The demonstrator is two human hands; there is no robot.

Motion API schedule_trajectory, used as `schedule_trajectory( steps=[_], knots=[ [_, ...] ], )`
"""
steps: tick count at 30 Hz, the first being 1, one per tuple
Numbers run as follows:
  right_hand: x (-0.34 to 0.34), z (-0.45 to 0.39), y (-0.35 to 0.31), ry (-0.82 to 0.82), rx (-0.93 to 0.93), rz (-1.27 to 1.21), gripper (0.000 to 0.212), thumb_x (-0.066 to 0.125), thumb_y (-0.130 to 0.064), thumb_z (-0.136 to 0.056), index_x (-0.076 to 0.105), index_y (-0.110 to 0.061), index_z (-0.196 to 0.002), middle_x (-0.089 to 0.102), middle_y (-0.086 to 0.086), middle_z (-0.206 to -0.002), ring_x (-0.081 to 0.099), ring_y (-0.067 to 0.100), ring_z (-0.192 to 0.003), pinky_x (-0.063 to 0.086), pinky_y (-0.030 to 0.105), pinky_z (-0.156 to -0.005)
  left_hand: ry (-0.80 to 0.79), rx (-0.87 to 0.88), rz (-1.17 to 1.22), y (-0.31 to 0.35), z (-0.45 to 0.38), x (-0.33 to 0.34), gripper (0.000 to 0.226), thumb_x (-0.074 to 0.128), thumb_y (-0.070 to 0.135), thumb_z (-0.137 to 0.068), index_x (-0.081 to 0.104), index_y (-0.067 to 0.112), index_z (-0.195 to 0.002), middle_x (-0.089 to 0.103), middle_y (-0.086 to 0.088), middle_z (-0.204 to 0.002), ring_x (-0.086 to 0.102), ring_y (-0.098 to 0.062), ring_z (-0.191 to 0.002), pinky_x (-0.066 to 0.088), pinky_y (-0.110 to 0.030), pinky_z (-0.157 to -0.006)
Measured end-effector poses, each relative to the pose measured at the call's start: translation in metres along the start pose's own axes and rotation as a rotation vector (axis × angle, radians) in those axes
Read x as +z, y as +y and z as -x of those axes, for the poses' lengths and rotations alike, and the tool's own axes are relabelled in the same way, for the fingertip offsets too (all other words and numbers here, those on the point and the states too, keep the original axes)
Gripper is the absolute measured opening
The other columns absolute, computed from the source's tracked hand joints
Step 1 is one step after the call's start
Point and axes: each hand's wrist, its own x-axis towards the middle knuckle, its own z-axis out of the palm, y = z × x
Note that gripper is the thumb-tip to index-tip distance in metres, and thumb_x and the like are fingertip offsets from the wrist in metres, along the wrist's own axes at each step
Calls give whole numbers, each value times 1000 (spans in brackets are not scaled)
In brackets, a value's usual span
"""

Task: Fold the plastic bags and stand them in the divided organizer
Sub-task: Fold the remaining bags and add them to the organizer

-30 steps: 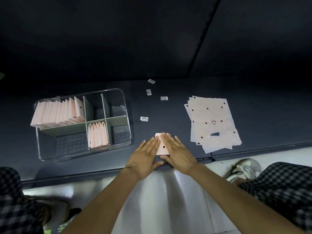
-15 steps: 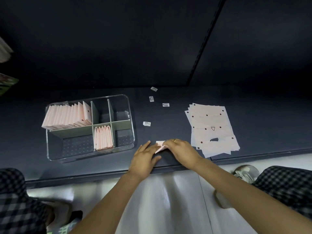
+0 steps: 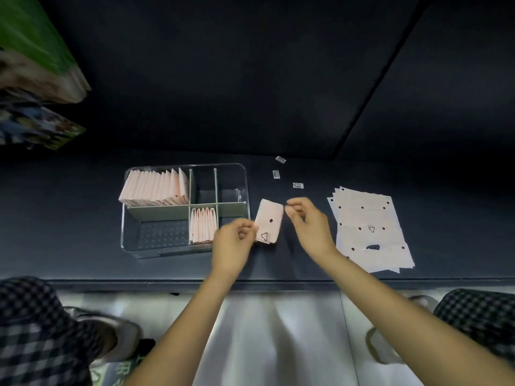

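Note:
A folded pale pink plastic bag [image 3: 269,220] with a dark dot and a triangle mark is lifted off the dark table, just right of the clear divided organizer [image 3: 128,237]. My left hand [image 3: 233,240] pinches the bag's lower left edge. My right hand [image 3: 305,222] is at the bag's upper right edge with curled fingers, seemingly pinching it. In the organizer, a long row of folded bags [image 3: 156,189] stands in the back left compartment and a short row [image 3: 203,224] in the front middle one. A stack of flat unfolded bags [image 3: 369,227] lies to the right.
Three small white labels [image 3: 297,185] lie on the table behind the hands. The table's front edge [image 3: 278,282] runs just below my wrists. Green and printed packages [image 3: 36,73] hang at the upper left. My checked trouser legs and shoes show below.
The bag, pressed flat near the table's front edge a second ago, has been picked up and moved toward the organizer, now held between both hands. The camera view has shifted.

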Motion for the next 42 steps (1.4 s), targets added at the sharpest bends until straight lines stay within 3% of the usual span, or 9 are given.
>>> schedule_trajectory(
  steps=[2, 6, 10, 17, 20, 24, 29, 33, 42],
  knots=[
    [16, 14, -14, 59, -81, 46, 10, 56, -20, -92, 63, -14, -96, 63, -6, -85, 58, 8, -76, 43, 19, -70, 151, 93, -179, -1, 4, -12, 5, 65, 15, -86, 69, 14, -85, 66, 2, -70, 63, -15, -67, 47, -24, -64],
    [57, 34, -40, -155, -73, 121, 27, 52, -34, -94, 68, -16, -83, 58, -10, -63, 55, 12, -64, 40, 27, -63, 223, 257, -384, -3, 17, -18, 6, 64, 18, -86, 65, 12, -83, 63, 0, -76, 54, -19, -73, 40, -30, -59],
    [73, 24, -51, -115, -17, 160, 33, 47, -26, -96, 60, -12, -69, 61, 6, -66, 52, 21, -67, 33, 29, -62, 213, 319, -342, -12, 18, -25, 8, 66, 18, -85, 67, 15, -92, 62, 3, -88, 53, -19, -85, 42, -33, -74],
    [75, -9, -55, -149, -172, 624, 37, 40, -26, -95, 46, -16, -61, 55, 8, -67, 53, 34, -69, 34, 31, -59, 228, 150, -508, -53, 7, -49, 22, 61, 19, -89, 66, 13, -109, 60, -3, -117, 49, -26, -112, 34, -35, -93],
    [86, -17, -55, -207, -181, 753, 32, 41, -24, -94, 62, -8, -76, 62, 14, -81, 57, 35, -75, 35, 30, -60, 201, 167, -532, -66, 9, -52, 21, 66, 14, -85, 67, 10, -105, 60, -8, -117, 52, -30, -111, 37, -40, -94],
    [108, -20, -55, -232, -132, 765, 31, 44, -22, -93, 64, -8, -76, 64, 13, -82, 59, 32, -78, 36, 29, -60, 217, 176, -515, -68, 9, -50, 21, 67, 15, -84, 68, 13, -105, 60, -8, -116, 53, -29, -111, 37, -39, -95],
    [130, -13, -50, -322, -53, 642, 49, 45, -36, -97, 37, -19, -51, 63, 16, -78, 58, 32, -77, 39, 30, -64, 214, 176, -506, -67, 10, -51, 25, 69, 14, -82, 68, 13, -107, 59, -8, -117, 52, -29, -113, 36, -39, -97],
    [134, -5, -47, -354, -29, 622, 36, 42, -29, -97, 66, -10, -79, 68, 18, -95, 61, 38, -93, 42, 32, -68, 204, 188, -531, -69, 12, -52, 28, 72, 12, -79, 68, 12, -106, 59, -10, -117, 52, -31, -112, 38, -43, -97],
    [98, 2, -38, -343, -136, 628, 41, 37, -33, -99, 66, -5, -94, 65, 20, -101, 59, 39, -95, 45, 39, -74, 213, 305, -566, -60, 13, -39, 31, 77, 2, -72, 68, 6, -101, 61, -14, -108, 55, -37, -104, 42, -48, -91]
  ],
)
